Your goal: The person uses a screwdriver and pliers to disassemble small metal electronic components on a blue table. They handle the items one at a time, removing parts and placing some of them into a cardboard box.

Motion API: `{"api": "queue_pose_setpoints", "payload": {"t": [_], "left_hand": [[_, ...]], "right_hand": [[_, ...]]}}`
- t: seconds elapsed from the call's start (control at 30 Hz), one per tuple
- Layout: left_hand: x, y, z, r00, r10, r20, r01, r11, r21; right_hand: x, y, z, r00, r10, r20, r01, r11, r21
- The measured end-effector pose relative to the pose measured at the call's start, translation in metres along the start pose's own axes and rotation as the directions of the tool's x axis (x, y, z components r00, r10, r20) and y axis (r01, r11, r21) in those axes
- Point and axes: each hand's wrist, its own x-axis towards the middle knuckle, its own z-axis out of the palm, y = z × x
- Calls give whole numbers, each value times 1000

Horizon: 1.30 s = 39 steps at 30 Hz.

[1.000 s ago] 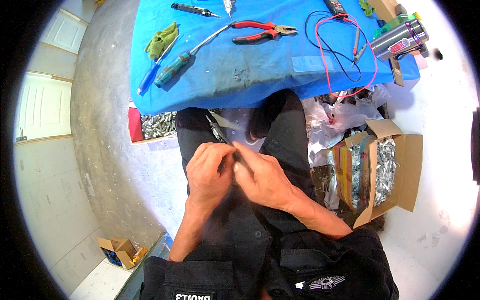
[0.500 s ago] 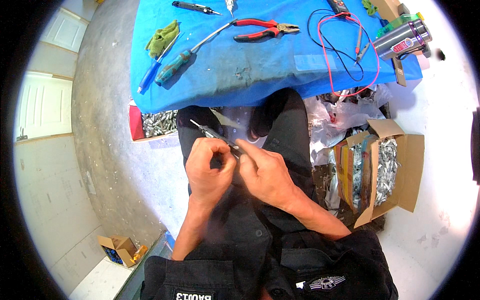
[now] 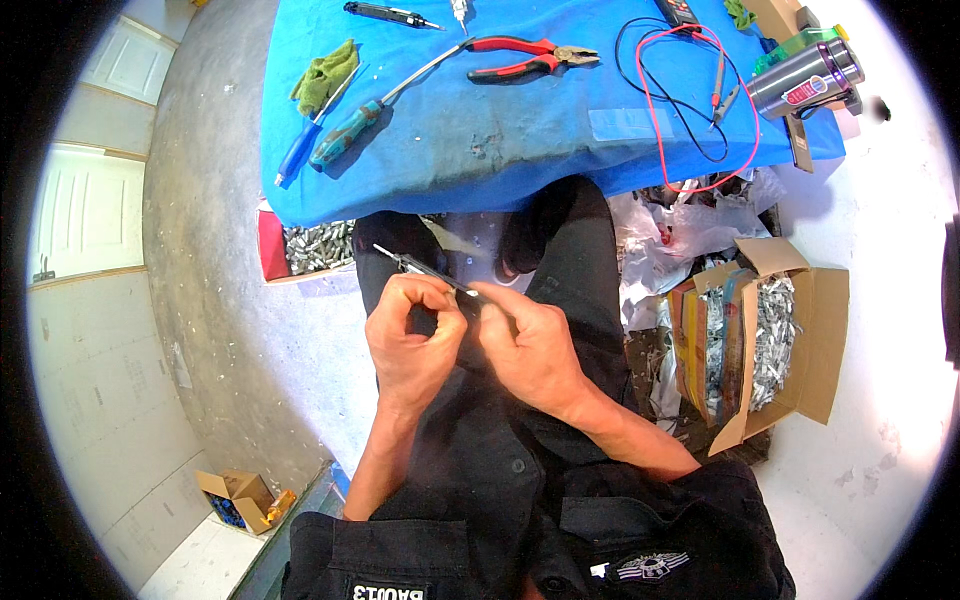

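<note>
Black-and-silver rod-tipped piece (image 3: pixel 425 271) sits just below the blue tablecloth (image 3: pixel 550 125): left hand (image 3: pixel 408 340) pinches its middle, right hand (image 3: pixel 530 345) its lower end, presumably for steadiness. Combination pliers (image 3: pixel 562 56) lie on the tablecloth, likely for reach.

The slim dark tool (image 3: pixel 434 273) at centre ends in a bright, smooth metallic shaft. Far left, the crumpled green rag (image 3: pixel 324 82) is rough-looking cloth; the broad blue tablecloth (image 3: pixel 540 130) beneath is matt, stained fabric. Far right, the grey cylindrical flask (image 3: pixel 778 92) has glossy metal.
</note>
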Motion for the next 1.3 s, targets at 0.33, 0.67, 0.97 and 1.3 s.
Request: {"api": "queue_pose_setpoints", "payload": {"t": [0.33, 0.67, 0.97, 1.3], "left_hand": [[2, 14, -3, 998, 66, 10, -65, 935, 349], [3, 4, 1, 999, -4, 36, -8, 950, 312], [5, 9, 1, 998, 47, -38, -34, 953, 301], [6, 1, -1, 982, -148, 120, 91, 917, 388]], "right_hand": [[4, 10, 6, 989, -114, -94, 110, 993, -44], [3, 13, 9, 953, -296, -67, 283, 947, -153], [6, 30, 1, 989, 32, -142, -41, 997, -62], [7, 26, -3, 993, -38, -107, 50, 993, 111]]}}
